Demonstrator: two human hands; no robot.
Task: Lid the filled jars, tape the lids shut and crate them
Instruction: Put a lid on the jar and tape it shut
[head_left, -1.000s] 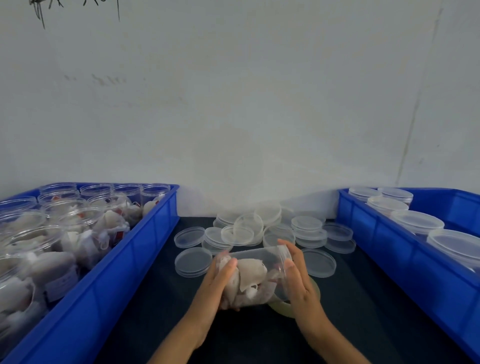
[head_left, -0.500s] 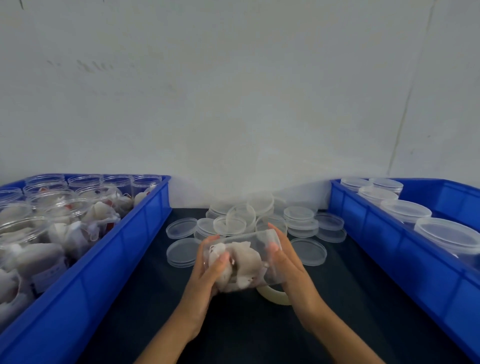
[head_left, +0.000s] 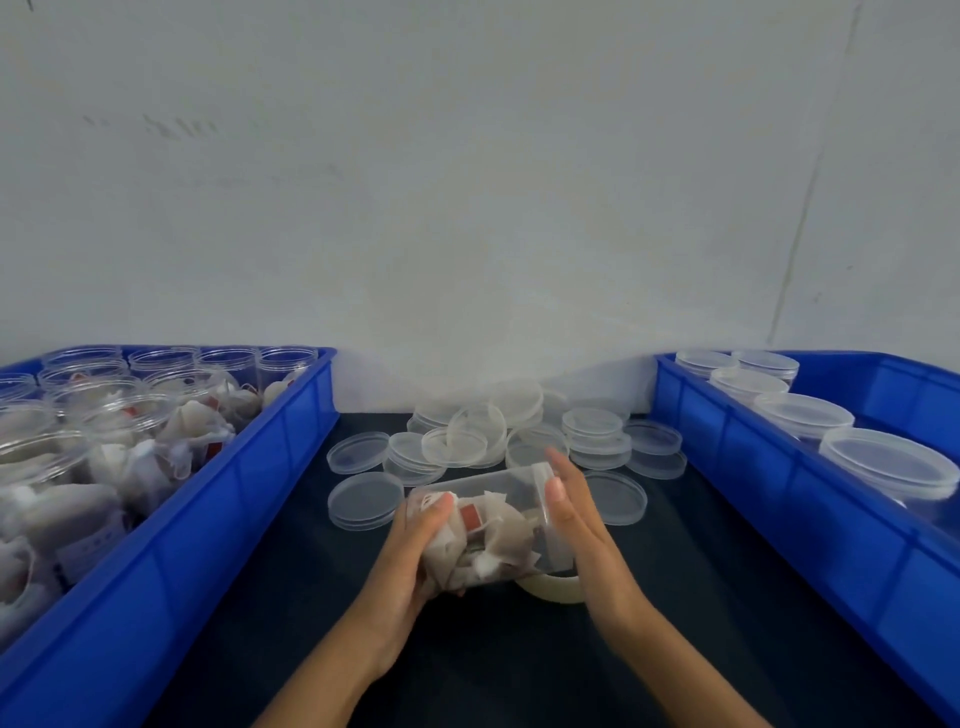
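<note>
Left hand (head_left: 410, 561): curling its fingers and thumb around the base end of the jar (head_left: 493, 525), gripping it from the left.
Right hand (head_left: 576, 525): lying along the lidded end of the jar with fingers nearly straight and close together, the thumb pressing on the lid's edge; pressing more than grasping.
Jar: lying tilted on its side between both hands, above the dark table (head_left: 675, 597), filled with pale sachets, its lid on.
Tape roll (head_left: 550, 587): sitting on the table just under the jar, partly hidden by the right hand.
Loose lids (head_left: 519, 436): lying heaped on the table beyond the hands.
Left crate (head_left: 208, 509): holding open filled jars.
Right crate (head_left: 779, 493): holding lidded jars.
</note>
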